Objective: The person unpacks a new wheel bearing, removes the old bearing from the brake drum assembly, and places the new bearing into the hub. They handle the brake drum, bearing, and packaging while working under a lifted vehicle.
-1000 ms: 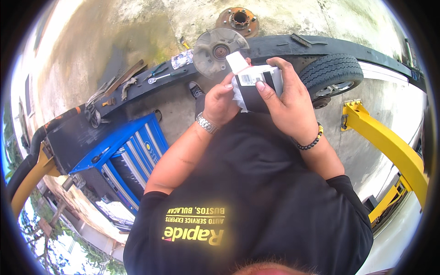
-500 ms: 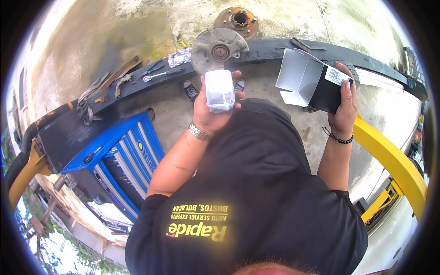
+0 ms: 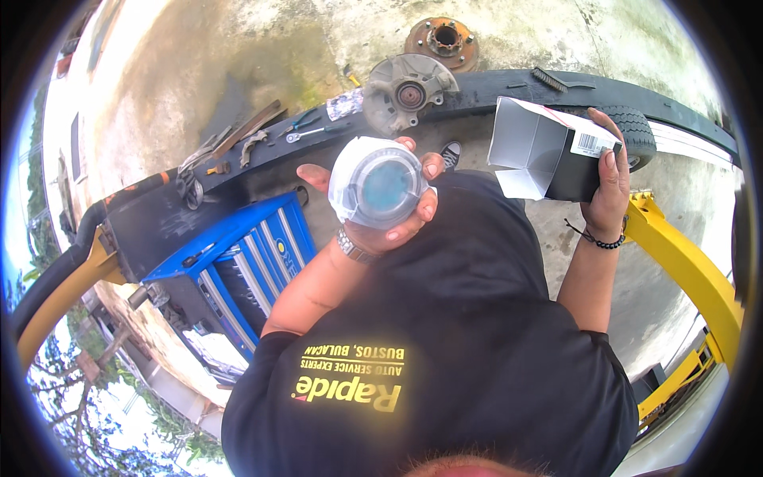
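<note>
Round part, grey-blue and sealed in clear plastic wrap (image 3: 380, 187), sits in our left hand (image 3: 373, 211), fingers curled up around its rim, flat face turned toward us. It is held at chest height, above the front of our black shirt (image 3: 445, 318).

Our right hand (image 3: 608, 191) is out to the side, closed on an opened cardboard box, dark outside and white inside (image 3: 548, 151), mouth flaps splayed toward the part. Box and part are well apart.

Step in hand, as we judge it: the part is out of its box and we are looking it over, wrap not yet off. Next move likely calls for freeing the right hand of the box, then both hands on the wrap; one hand alone would not strip it cleanly.

Farther out, on the concrete floor (image 3: 199, 71): a worn grey brake disc on its knuckle (image 3: 407, 89) resting on a long black ramp (image 3: 509, 83), a rusty hub (image 3: 443, 40) beyond it, and loose hand tools (image 3: 306, 127) along the ramp. A small tyre (image 3: 636, 131) lies behind the box. Blue tool chest with drawers (image 3: 238, 262) stands at lower left; a yellow lift arm (image 3: 683, 270) runs at right.
</note>
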Demonstrator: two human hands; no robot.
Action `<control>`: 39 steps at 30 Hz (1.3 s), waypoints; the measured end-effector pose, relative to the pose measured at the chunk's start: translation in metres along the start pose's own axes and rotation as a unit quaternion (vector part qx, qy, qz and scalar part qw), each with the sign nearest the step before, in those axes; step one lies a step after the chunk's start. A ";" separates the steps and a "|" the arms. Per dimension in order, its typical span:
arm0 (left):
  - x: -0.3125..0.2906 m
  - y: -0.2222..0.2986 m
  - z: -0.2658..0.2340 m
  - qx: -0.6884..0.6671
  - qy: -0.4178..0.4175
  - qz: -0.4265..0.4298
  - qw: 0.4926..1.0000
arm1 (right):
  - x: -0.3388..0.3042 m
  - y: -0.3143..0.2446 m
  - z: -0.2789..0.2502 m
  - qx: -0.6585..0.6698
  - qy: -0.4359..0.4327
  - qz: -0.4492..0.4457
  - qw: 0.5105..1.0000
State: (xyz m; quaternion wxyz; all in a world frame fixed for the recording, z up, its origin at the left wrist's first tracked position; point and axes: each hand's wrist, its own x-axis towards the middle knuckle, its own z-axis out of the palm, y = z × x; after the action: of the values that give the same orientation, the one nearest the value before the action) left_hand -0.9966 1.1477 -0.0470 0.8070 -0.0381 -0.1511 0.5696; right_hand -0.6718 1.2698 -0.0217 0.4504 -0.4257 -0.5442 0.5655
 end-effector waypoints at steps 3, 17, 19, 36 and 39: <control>0.000 -0.003 0.003 0.015 0.026 0.013 0.999 | -0.005 0.004 -0.009 0.039 0.003 0.007 0.999; 0.009 -0.012 0.011 -0.005 0.001 -0.049 0.999 | -0.012 0.005 -0.012 0.041 0.005 0.010 0.999; 0.011 -0.015 0.014 -0.014 -0.011 -0.035 0.999 | -0.011 0.006 -0.012 0.034 0.005 0.012 0.999; 0.028 -0.011 0.021 0.016 -0.123 -0.082 0.989 | 0.009 -0.013 0.003 -0.007 -0.009 0.004 1.000; 0.025 -0.011 0.020 0.026 -0.088 -0.062 0.994 | 0.012 -0.008 0.001 0.001 -0.011 -0.003 1.000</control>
State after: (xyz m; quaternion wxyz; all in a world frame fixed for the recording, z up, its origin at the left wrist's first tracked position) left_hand -0.9847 1.1646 -0.0209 0.8249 0.0428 -0.2086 0.5236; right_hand -0.6754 1.2808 -0.0135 0.4463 -0.4178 -0.5497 0.5693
